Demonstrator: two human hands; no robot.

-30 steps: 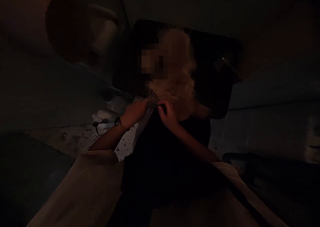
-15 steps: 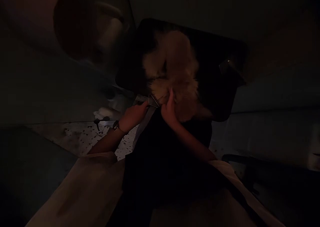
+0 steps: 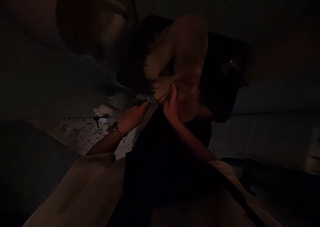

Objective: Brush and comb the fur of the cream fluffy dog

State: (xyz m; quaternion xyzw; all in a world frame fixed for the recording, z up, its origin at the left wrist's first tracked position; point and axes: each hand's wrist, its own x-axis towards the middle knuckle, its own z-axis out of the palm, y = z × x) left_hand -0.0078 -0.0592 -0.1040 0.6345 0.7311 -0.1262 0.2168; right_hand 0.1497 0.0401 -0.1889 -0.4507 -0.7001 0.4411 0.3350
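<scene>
The scene is very dark. A fluffy, light-furred dog (image 3: 191, 47) is on a black grooming table (image 3: 222, 87), its head hard to make out. My left hand (image 3: 133, 117), a watch on its wrist, is closed around the handle of a slicker brush (image 3: 152, 102). The brush has a triangular wire frame and a row of pins, which sit at the edge of the dog's fur. My right hand (image 3: 172, 109) is closed on the dog's near side with the thumb pointing up along the coat. Fur hides its other fingers.
At the left, a speckled pale surface (image 3: 85, 133) bears dark bits, with a white clump (image 3: 102, 110) beside it. A small shiny object (image 3: 231, 65) lies at the table's right side. A large dark round shape (image 3: 77, 20) stands at the upper left.
The dog's body has shifted up and to the right in view. My right hand has moved slightly right, widening the gap to the brush. My left hand has barely shifted left.
</scene>
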